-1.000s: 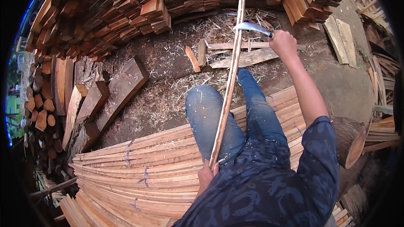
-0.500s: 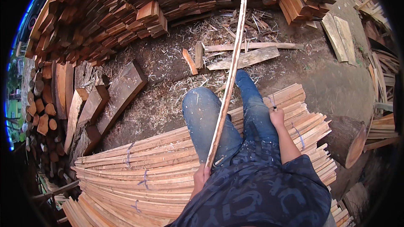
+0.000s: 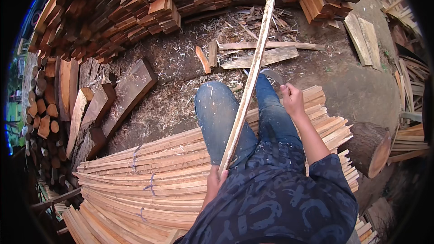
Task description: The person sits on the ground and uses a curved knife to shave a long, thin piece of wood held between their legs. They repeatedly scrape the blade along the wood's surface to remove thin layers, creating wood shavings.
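Note:
Close to my waist, my left hand point(image 3: 215, 181) is closed around the near end of a long, thin wooden strip point(image 3: 245, 99). The strip slants away over my lap, far past my knees, with rough pale and brown patches along it. My right hand point(image 3: 293, 100) is raised above my right leg and closed on the handle of a knife. The knife's grey, curved blade point(image 3: 273, 76) points left toward the strip near my right foot. Whether the blade touches the strip, I cannot tell. Bundled wooden strips point(image 3: 176, 162) lie beneath and beside me.
Stacked boards point(image 3: 135, 18) rise at the far side. Thick beams point(image 3: 131, 95) and a pile of cut logs point(image 3: 43, 113) are on the left. Loose boards point(image 3: 262, 58) lie among shavings ahead. A big log point(image 3: 368, 147) sits at the right.
My right hand has risen and moved forward from beside my thigh, and the knife's blade now shows by the strip. The strip's far end has shifted slightly right; my left hand still grips it.

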A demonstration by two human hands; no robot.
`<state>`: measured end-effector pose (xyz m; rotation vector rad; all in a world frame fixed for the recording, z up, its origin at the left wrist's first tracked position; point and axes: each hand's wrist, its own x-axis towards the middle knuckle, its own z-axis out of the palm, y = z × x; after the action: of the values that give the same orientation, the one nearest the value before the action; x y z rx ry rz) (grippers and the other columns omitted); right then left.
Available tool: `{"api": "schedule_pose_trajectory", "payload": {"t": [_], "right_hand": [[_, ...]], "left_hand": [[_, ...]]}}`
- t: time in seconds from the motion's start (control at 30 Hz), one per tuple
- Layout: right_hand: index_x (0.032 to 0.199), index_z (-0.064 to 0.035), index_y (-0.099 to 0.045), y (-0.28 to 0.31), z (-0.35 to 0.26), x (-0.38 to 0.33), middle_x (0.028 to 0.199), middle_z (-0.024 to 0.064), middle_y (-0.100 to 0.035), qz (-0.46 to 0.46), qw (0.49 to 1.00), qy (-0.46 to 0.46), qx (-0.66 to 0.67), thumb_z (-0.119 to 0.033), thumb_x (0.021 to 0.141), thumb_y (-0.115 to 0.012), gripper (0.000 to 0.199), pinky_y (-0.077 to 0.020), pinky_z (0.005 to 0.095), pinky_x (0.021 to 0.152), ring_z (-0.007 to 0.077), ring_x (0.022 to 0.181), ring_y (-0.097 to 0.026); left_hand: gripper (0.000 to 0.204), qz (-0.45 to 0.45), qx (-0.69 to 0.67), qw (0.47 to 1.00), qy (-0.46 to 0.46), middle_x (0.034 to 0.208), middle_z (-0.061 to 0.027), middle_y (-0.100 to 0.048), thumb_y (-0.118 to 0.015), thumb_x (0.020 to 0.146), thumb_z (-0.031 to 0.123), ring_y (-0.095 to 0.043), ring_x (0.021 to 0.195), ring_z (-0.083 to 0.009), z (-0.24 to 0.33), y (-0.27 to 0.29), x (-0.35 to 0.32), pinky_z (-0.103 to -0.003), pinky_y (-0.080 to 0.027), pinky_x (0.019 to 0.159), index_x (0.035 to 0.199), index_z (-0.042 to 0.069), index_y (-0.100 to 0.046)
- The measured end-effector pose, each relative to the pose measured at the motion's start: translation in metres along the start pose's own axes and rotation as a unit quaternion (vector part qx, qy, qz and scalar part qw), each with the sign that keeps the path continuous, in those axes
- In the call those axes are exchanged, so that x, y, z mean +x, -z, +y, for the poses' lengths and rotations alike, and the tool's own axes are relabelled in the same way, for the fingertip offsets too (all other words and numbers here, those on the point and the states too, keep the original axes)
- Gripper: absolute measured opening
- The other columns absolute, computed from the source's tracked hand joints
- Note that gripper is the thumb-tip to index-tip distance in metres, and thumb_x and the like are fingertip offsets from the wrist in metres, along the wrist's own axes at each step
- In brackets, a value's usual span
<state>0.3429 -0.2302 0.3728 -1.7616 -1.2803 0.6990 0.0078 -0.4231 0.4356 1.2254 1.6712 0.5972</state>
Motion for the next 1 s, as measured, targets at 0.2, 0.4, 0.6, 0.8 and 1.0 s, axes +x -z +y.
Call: {"api": "schedule_pose_trajectory", "payload": {"t": [0.2, 0.4, 0.6, 0.8, 1.0], "right_hand": [[0.062, -0.0048, -0.054, 0.006, -0.052, 0.001, 0.051, 0.0126, -0.052, -0.043, 0.981, 0.11, -0.155, -0.055, 0.087, -0.059, 0.056, -0.044, 0.0407, 0.049, 0.0329, 0.05, -0.057], [0.059, -0.0069, -0.056, 0.003, -0.051, 0.039, 0.053, 0.0103, -0.058, -0.035, 0.938, 0.168, -0.302, -0.069, 0.079, -0.058, 0.065, -0.0496, 0.0406, 0.05, 0.0304, 0.054, -0.063], [0.059, -0.007, -0.054, 0.0, -0.051, 0.076, 0.052, 0.0097, -0.057, -0.027, 0.908, 0.237, -0.345, -0.079, 0.072, -0.053, 0.073, -0.0494, 0.0397, 0.049, 0.0291, 0.052, -0.063], [0.059, -0.0081, -0.058, -0.004, -0.061, 0.114, 0.052, 0.0086, -0.059, 0.015, 0.898, 0.209, -0.386, -0.082, 0.068, -0.055, 0.074, -0.0491, 0.0354, 0.047, 0.0245, 0.05, -0.064], [0.062, -0.0068, -0.061, -0.002, -0.058, 0.136, 0.057, 0.0103, -0.063, 0.013, 0.881, 0.269, -0.388, -0.08, 0.072, -0.053, 0.075, -0.0511, 0.0391, 0.05, 0.0279, 0.057, -0.066]], "left_hand": [[0.027, 0.015, 0.054, 0.998, 0.025, 0.073, -0.0202, -0.062, -0.062, 0.091, 0.025, -0.062, 0.067, -0.0256, -0.004, 0.002, -0.007, -0.036, -0.047, 0.061, 0.1, 0.0, -0.055], [0.026, 0.028, 0.04, 0.998, 0.039, 0.07, -0.0202, -0.061, -0.061, 0.091, 0.025, -0.062, 0.063, -0.0277, 0.007, -0.002, -0.006, -0.038, -0.047, 0.059, 0.097, 0.0, -0.056], [0.026, 0.033, 0.04, 0.998, 0.044, 0.071, -0.0221, -0.062, -0.06, 0.091, 0.025, -0.065, 0.066, -0.0355, 0.007, -0.005, -0.001, -0.039, -0.047, 0.06, 0.099, 0.0, -0.056], [0.032, 0.034, 0.048, 0.998, 0.038, 0.075, -0.0256, -0.062, -0.057, 0.092, 0.03, -0.064, 0.071, -0.0415, -0.001, -0.006, 0.002, -0.042, -0.048, 0.062, 0.105, 0.001, -0.055], [0.033, 0.016, 0.04, 0.997, 0.071, 0.078, -0.0278, -0.062, -0.056, 0.093, 0.029, -0.063, 0.076, -0.0458, 0.007, -0.006, 0.007, -0.044, -0.048, 0.064, 0.11, 0.001, -0.054]]}}
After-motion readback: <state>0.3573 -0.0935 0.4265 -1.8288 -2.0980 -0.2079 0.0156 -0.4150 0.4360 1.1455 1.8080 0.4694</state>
